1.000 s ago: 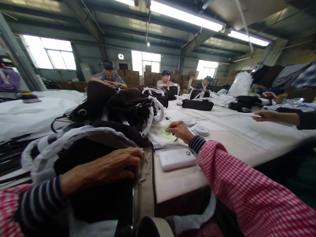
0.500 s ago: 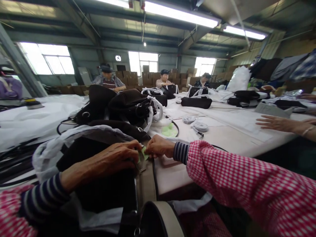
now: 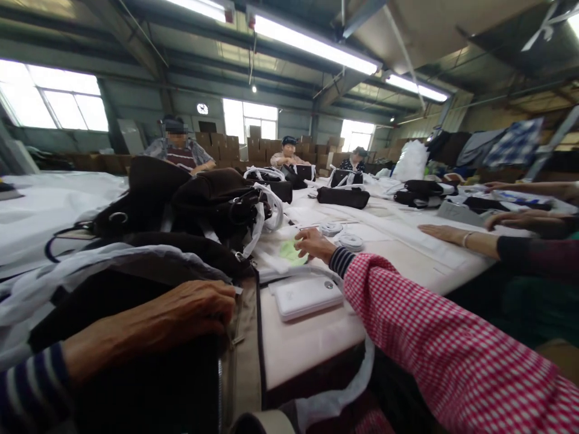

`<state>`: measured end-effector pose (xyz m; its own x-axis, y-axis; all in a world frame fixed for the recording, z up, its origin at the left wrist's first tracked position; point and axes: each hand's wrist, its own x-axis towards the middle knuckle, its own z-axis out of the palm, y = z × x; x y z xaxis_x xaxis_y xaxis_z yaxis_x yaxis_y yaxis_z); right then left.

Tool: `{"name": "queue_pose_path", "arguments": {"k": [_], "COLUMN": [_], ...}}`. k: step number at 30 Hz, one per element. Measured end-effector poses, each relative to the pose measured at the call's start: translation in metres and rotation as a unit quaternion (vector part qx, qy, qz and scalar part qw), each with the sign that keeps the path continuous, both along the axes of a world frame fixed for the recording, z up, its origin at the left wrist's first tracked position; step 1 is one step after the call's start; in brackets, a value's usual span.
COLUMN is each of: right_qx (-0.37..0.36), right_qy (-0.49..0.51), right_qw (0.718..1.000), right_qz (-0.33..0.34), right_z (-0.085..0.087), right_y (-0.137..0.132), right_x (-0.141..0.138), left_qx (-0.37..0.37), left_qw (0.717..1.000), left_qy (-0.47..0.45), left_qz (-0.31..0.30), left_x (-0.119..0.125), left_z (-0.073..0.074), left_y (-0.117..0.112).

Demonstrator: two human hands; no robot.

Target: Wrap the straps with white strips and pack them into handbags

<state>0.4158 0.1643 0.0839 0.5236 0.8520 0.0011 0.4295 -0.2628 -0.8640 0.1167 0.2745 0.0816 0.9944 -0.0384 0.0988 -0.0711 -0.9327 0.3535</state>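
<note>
A black bag (image 3: 149,380) lies open in front of me, its beige zipped edge (image 3: 246,337) facing up. My left hand (image 3: 199,310) is curled over that edge, fingers bent and closed on the bag; a small white tab (image 3: 237,290) shows at the fingertips. Over the table, my right hand (image 3: 315,245) reaches to light green paper pieces (image 3: 292,253). Its fingers are bent and somewhat apart, touching or just above the pieces, and I see nothing held in them. White wrapping (image 3: 136,256) covers the bag's handle.
Dark bags (image 3: 212,199) are piled behind my left hand. A white phone-like device (image 3: 307,298) and coiled white straps (image 3: 350,242) lie on the table (image 3: 312,349). At right rests a co-worker's hand (image 3: 441,234); several people sit across the table.
My right hand has left the bag edge, where it was at a green piece beside my left hand, and moved forward to the green pieces. The view has turned right, uncovering the white device.
</note>
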Motion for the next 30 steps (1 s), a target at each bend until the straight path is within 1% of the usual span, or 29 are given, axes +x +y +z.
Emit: {"name": "queue_pose_path", "arguments": {"k": [2, 3, 5, 6, 7, 8, 9, 11, 14, 16, 18, 21, 22, 24, 27, 30], "right_qx": [0.023, 0.035, 0.061, 0.074, 0.080, 0.085, 0.088, 0.099, 0.095, 0.065, 0.034, -0.003, -0.014, -0.032, -0.055, -0.062], "right_qy": [-0.019, -0.024, -0.038, -0.052, -0.074, -0.103, -0.136, -0.199, -0.257, -0.288, -0.337, -0.422, -0.440, -0.457, -0.468, -0.491], "right_qw": [1.000, 0.999, 0.994, 0.988, 0.981, 0.973, 0.967, 0.955, 0.941, 0.929, 0.904, 0.846, 0.832, 0.818, 0.804, 0.783], "right_qz": [0.000, 0.017, 0.085, 0.126, 0.162, 0.186, 0.198, 0.197, 0.200, 0.221, 0.261, 0.326, 0.338, 0.347, 0.363, 0.378], "right_z": [-0.002, -0.004, -0.006, -0.007, -0.008, -0.009, -0.010, -0.012, -0.015, -0.016, -0.015, -0.014, -0.014, -0.013, -0.008, -0.003], "right_y": [-0.017, -0.027, -0.051, -0.062, -0.073, -0.081, -0.086, -0.089, -0.075, -0.062, -0.052, -0.044, -0.043, -0.042, -0.044, -0.046], "right_x": [-0.005, -0.012, -0.029, -0.038, -0.046, -0.053, -0.058, -0.065, -0.067, -0.069, -0.075, -0.089, -0.093, -0.100, -0.105, -0.105], "left_qx": [-0.005, -0.007, -0.012, -0.016, -0.018, -0.019, -0.017, -0.010, -0.005, -0.008, -0.014, -0.031, -0.038, -0.046, -0.054, -0.055], "left_qw": [0.998, 0.997, 0.997, 0.997, 0.997, 0.998, 0.998, 0.999, 0.999, 0.999, 0.999, 0.998, 0.998, 0.998, 0.998, 0.998], "left_qy": [0.045, 0.052, 0.044, 0.044, 0.044, 0.044, 0.046, 0.048, 0.039, 0.018, -0.005, -0.030, -0.031, -0.020, -0.007, -0.031], "left_qz": [-0.052, -0.065, -0.063, -0.060, -0.053, -0.045, -0.035, -0.020, 0.005, 0.029, 0.044, 0.044, 0.043, 0.041, 0.021, 0.012], "left_x": [0.007, 0.011, 0.023, 0.030, 0.037, 0.044, 0.049, 0.057, 0.057, 0.052, 0.047, 0.041, 0.039, 0.036, 0.031, 0.029], "left_z": [0.014, 0.023, 0.039, 0.044, 0.045, 0.043, 0.038, 0.020, -0.006, -0.015, -0.020, -0.021, -0.021, -0.020, -0.020, -0.024], "left_y": [0.004, 0.005, 0.006, 0.005, 0.005, 0.003, 0.002, -0.002, -0.004, -0.004, -0.004, -0.007, -0.009, -0.010, -0.011, -0.010]}}
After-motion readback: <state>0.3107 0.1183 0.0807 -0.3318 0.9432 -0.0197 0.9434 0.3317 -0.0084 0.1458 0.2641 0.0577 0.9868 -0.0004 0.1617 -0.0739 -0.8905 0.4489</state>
